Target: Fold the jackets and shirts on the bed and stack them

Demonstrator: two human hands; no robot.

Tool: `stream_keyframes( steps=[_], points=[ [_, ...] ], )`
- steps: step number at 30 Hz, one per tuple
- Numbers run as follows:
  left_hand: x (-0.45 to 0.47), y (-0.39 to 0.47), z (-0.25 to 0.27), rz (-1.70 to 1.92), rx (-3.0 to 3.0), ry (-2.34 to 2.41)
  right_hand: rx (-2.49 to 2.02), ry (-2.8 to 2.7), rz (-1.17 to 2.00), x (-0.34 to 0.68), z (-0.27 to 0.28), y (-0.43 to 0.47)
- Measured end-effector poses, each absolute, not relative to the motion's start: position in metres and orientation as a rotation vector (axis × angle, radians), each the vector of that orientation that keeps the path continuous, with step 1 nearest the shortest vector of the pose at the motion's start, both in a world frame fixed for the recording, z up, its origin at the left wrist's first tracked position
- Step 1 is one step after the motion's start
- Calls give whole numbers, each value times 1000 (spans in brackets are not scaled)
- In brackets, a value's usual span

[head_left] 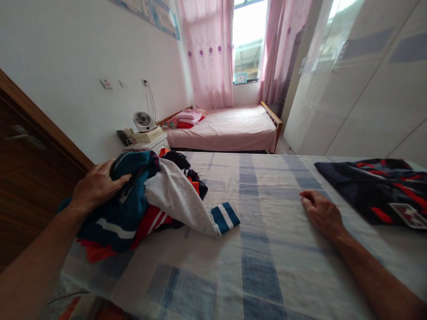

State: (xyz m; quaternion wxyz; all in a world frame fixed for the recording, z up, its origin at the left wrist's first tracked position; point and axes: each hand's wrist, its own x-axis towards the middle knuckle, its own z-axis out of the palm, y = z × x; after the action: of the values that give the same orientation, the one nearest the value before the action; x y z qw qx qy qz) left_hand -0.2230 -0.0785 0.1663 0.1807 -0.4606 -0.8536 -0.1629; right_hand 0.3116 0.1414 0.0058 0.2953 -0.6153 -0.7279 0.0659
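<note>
On the left, my left hand is closed on a teal and grey long-sleeved top, the thumb lying over its teal cloth. One grey sleeve stretches right across the sheet and ends in a teal cuff with white stripes. Beneath the top is a heap of clothes, with a red piece with white stripes and black and orange ones showing. My right hand rests on the checked sheet, its fingers curled together around nothing. To its right lies a dark garment with red trim, laid flat.
Beyond the sheeted surface stands a bed with a pink sheet and folded bedding. A small fan sits on a white cabinet. A glossy wardrobe lines the right, and a brown door is at left.
</note>
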Motion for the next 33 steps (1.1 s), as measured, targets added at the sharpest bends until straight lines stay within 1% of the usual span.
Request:
stream_keyframes(
  steps=[3,5,8,10,12,15,19,22,24,26,28,29,31,33],
  points=[
    [-217,-78,170,-419,-1337,-2360,-1639,-1948,184,311,7,141],
    [-207,-77,173,-468,-1346,-2305,-1632,-1949,178,311,7,140],
    [-183,-72,176,-566,-1368,-2073,-1630,-1949,174,311,7,140],
    [-159,-66,171,-550,-1538,-1914,-1644,-1952,186,310,8,139],
    [-131,-59,158,-399,-1879,-1792,-1660,-1956,195,310,9,139],
    [-93,-47,125,-64,-2349,-1593,-1672,-1968,194,309,10,138],
    [-70,-34,91,129,-2469,-1647,-1666,-1969,194,310,10,139],
    [-63,-27,91,220,-2499,-1712,-1670,-1977,218,311,10,140],
    [-61,-24,105,115,-2509,-1711,-1681,-1984,240,311,12,140],
    [-69,-22,130,-193,-2363,-1809,-1695,-1993,265,310,14,140],
    [-91,-21,160,-523,-2016,-1972,-1706,-1992,281,308,16,139],
    [-107,-21,176,-621,-1816,-2023,-1710,-1988,285,308,16,138],
    [-144,-25,203,-727,-1471,-2085,-1714,-1981,278,308,15,138],
    [-175,-31,218,-809,-1190,-2104,-1705,-1981,269,309,12,139]
  ],
)
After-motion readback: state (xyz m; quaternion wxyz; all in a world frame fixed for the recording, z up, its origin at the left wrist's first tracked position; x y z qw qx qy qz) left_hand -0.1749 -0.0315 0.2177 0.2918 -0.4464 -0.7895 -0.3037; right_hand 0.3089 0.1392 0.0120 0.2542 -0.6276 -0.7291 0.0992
